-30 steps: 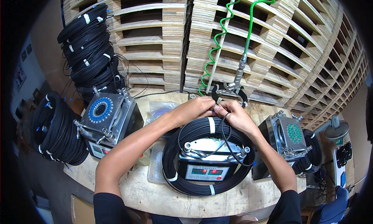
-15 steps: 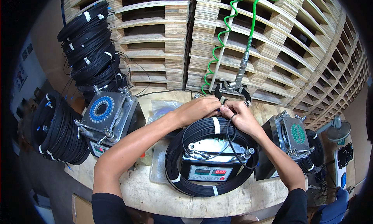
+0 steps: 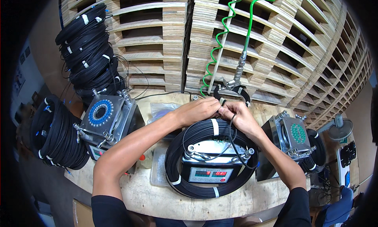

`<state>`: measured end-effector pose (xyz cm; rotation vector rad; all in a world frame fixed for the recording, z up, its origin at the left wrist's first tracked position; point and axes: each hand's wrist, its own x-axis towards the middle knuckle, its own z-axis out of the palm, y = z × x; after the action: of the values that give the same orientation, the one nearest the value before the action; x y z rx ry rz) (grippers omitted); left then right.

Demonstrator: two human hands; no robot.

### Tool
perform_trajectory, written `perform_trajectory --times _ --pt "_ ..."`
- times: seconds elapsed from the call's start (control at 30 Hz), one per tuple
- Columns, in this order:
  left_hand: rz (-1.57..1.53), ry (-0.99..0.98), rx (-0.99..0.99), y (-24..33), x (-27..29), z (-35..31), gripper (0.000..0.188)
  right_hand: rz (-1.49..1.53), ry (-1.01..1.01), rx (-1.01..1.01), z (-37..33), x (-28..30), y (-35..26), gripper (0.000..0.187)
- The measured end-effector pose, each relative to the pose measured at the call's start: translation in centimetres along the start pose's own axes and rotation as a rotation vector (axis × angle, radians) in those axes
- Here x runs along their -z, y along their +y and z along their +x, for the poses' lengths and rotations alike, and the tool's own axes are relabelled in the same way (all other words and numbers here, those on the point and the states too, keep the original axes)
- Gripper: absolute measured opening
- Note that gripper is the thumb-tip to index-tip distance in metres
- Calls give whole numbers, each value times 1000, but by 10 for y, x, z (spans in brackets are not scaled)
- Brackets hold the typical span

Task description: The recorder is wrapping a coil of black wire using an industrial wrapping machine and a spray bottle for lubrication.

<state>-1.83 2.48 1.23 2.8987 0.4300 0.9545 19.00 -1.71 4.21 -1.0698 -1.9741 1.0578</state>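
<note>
My left hand (image 3: 200,110) and my right hand (image 3: 241,116) meet behind a large coil of black cable (image 3: 171,150), fingers pinched together. A loop of thin black cable (image 3: 232,135) runs from the coil up to my right hand, which grips it. What my left fingertips pinch is hidden by the fingers. The coil, bound with white tape bands, leans around a small tabletop machine (image 3: 210,148) with metal knobs and a lit display panel (image 3: 208,175). A metal fixture top partly shows inside the coil.
At left stands a machine with a ring of blue connectors (image 3: 100,112); at right, one with green connectors (image 3: 298,133). Stacked cable coils (image 3: 84,50) rise at far left. Wooden pallets (image 3: 141,42) and a green air hose (image 3: 252,26) stand behind. A clear plastic tray (image 3: 158,168) lies on the table.
My hands stay pinched together, with small finger shifts. The left part of the machine's display now shows a lit red figure. The whole view has shifted slightly.
</note>
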Motion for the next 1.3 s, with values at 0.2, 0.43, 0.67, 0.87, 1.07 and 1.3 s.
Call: perform_trajectory --times 0.2,0.43,0.67,0.87,1.07,1.3 --pt "26 34 -3 -2 0 -2 17 11 16 5 1 0 0 31" --pt "-383 193 257 11 5 -6 21 -190 169 -1 4 -3 4 31" --pt "-408 196 301 9 9 -6 21 -234 134 -65 4 -4 -5 34" --pt "-460 119 289 2 14 -2 19 -265 163 -50 1 -5 -9 33" --pt "-459 94 277 1 15 -2 18 -294 140 -74 1 -4 -13 35" --pt "-440 57 344 5 20 0 23 -311 145 -77 1 -4 -13 34"
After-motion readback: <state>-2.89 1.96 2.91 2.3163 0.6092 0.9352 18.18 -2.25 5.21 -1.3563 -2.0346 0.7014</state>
